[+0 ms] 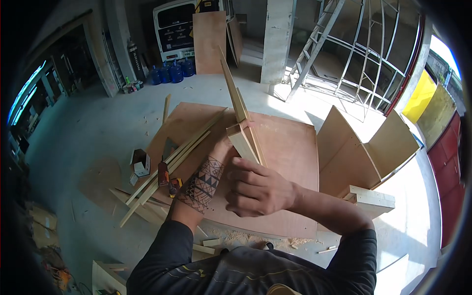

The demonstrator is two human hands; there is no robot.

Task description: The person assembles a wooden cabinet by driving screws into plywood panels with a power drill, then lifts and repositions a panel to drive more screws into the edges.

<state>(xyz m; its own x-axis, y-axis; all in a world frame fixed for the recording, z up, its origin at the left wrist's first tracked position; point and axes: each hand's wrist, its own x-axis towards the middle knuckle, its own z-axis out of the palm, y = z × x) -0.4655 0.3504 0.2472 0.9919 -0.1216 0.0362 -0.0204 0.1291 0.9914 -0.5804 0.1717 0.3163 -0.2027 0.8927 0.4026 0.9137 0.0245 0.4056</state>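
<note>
A long narrow wooden piece [244, 144] stands up at a slant over the plywood sheet [290, 162], its far end reaching away from me. My left hand [225, 146] is at the piece's near left side, mostly hidden behind it and by the forearm. My right hand [255, 189] is in front of the piece's near end, fingers curled in, thumb near the wood. What the right fingers hold, if anything, is hidden. Left of my left forearm, a power drill [174, 187] rests beside long wooden strips [183, 153].
Plywood panels [344, 147] stand at the right, near a wooden box beam [371, 198]. A small open box [141, 162] is at the left. Sawdust and offcuts [211, 242] lie by my feet. Blue water bottles [175, 72], a van [177, 29] and scaffolding [354, 49] stand farther back.
</note>
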